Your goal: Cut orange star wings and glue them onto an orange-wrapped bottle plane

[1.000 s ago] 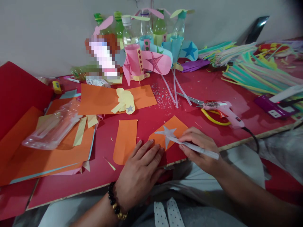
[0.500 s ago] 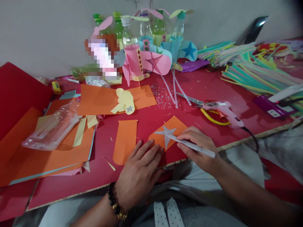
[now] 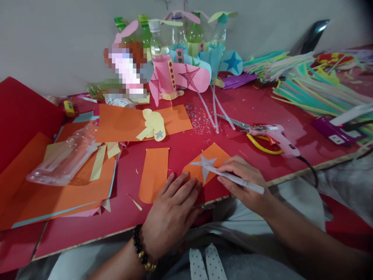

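Observation:
My right hand (image 3: pixel 243 181) pinches a white pen (image 3: pixel 240 182), its tip on a grey star (image 3: pixel 205 168). The star lies on an orange paper piece (image 3: pixel 220 155) near the table's front edge. My left hand (image 3: pixel 177 210) rests with fingers stretched out, the fingertips on the lower left part of that paper and hiding some of it. Just left of these fingers lies a second orange paper piece (image 3: pixel 155 173) with rounded lower corners. Behind it, pale yellow cut-outs (image 3: pixel 154 123), one with a small grey star, lie on an orange sheet (image 3: pixel 122 122).
Paper-decorated bottles (image 3: pixel 163 74) stand at the back. A pink glue gun (image 3: pixel 284 142) and yellow-handled scissors (image 3: pixel 252 146) lie to the right, beside a purple power strip (image 3: pixel 335 132) and pipe cleaners (image 3: pixel 309 89). At left, a clear plastic bottle (image 3: pixel 64 159) lies on orange sheets (image 3: pixel 87 198).
The back end of the pen has shifted very slightly to the left with my right hand. My left hand and the papers have not visibly moved.

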A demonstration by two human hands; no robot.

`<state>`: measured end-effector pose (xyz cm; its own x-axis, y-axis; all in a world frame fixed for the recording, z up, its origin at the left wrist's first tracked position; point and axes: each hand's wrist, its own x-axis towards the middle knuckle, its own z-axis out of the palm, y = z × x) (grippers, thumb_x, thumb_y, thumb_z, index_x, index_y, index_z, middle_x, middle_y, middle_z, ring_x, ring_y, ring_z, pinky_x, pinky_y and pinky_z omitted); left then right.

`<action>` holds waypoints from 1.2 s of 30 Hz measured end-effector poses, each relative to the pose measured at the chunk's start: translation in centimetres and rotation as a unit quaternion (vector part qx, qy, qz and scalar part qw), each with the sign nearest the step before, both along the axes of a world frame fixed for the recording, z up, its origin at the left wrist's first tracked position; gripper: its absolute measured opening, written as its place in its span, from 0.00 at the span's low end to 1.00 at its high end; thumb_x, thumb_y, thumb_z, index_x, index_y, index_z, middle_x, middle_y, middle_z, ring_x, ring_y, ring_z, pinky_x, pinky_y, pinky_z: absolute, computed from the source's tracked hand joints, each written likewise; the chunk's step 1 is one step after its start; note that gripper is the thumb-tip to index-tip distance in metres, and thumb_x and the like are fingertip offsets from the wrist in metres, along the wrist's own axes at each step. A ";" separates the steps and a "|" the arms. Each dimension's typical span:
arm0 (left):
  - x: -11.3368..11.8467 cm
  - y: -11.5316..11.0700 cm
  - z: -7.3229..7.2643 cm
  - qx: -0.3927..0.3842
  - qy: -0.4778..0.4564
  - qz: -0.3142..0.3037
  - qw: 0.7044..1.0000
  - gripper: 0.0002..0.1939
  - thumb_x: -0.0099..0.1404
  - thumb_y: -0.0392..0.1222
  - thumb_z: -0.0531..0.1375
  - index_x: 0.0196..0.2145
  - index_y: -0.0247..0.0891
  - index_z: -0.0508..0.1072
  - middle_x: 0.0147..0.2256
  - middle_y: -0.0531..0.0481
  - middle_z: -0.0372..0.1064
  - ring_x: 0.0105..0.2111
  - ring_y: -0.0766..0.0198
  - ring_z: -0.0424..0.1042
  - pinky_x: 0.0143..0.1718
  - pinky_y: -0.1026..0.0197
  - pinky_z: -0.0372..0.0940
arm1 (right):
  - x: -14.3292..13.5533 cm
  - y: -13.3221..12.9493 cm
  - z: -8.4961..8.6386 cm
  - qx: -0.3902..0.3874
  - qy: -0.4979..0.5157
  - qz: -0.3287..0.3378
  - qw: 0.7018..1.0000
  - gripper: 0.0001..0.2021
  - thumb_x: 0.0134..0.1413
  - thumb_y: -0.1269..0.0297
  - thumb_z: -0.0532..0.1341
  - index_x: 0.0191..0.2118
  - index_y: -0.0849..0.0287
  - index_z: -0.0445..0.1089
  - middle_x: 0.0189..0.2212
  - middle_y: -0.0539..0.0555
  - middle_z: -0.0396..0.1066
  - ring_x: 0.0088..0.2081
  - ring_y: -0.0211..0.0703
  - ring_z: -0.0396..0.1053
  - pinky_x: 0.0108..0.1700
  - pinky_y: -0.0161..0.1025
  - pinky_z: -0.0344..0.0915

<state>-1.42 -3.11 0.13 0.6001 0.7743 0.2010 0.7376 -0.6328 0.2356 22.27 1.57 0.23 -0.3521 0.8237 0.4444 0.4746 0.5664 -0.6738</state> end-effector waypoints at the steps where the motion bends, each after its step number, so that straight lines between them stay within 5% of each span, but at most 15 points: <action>1: 0.0 0.0 0.0 0.002 -0.001 0.000 1.000 0.22 0.68 0.44 0.56 0.58 0.37 0.66 0.57 0.48 0.66 0.60 0.51 0.59 0.64 0.43 0.56 | 0.0 0.0 0.0 0.000 0.001 0.001 1.000 0.06 0.57 0.70 0.61 0.40 0.56 0.70 0.33 0.54 0.73 0.37 0.44 0.69 0.40 0.42 0.68; 23: 0.0 0.0 0.0 -0.002 0.001 -0.002 1.000 0.23 0.68 0.44 0.57 0.59 0.37 0.65 0.58 0.47 0.65 0.61 0.51 0.59 0.64 0.42 0.55 | 0.2 -0.1 0.0 -0.011 0.010 0.011 1.000 0.06 0.56 0.70 0.62 0.40 0.57 0.71 0.33 0.55 0.72 0.38 0.45 0.68 0.41 0.44 0.69; 36: -0.2 -0.1 -0.3 0.008 0.000 -0.003 1.000 0.23 0.68 0.44 0.56 0.59 0.36 0.65 0.58 0.48 0.65 0.61 0.51 0.59 0.64 0.42 0.55 | 0.9 -0.5 0.2 -0.003 0.028 0.078 0.997 0.06 0.52 0.71 0.61 0.37 0.57 0.71 0.30 0.54 0.71 0.38 0.47 0.69 0.41 0.46 0.67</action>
<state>-1.61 -3.24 -0.12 0.6046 0.7676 0.2128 0.7337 -0.6407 0.2262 23.13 1.08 0.44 -0.4517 0.7630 0.4624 0.3424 0.6268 -0.6999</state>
